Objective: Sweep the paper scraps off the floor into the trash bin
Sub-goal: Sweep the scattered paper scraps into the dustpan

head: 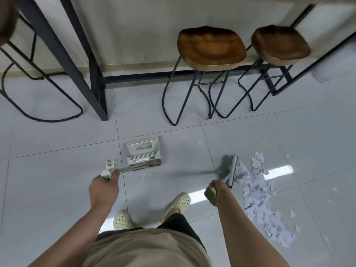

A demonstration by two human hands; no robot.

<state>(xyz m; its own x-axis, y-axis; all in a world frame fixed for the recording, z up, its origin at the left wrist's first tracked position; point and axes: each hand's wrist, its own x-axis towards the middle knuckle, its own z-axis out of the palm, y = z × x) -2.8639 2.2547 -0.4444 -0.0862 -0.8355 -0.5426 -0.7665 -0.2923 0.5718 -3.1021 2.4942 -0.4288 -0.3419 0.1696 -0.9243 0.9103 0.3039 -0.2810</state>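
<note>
Left hand (pixel 104 186) grips dustpan handle (pixel 106 174); right hand (pixel 215 190) grips broom (pixel 229 170).

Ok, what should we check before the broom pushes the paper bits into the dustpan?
1. Left hand grips the dustpan handle: ok.
2. Right hand grips the broom handle: ok.
3. Broom head beside the paper scraps: ok.
4. Dustpan close to the pile: not ok, bare floor lies between them.
5. Dustpan mouth facing the pile: cannot tell.
6. Stray bits gathered: not ok, some lie apart from the pile.
</note>
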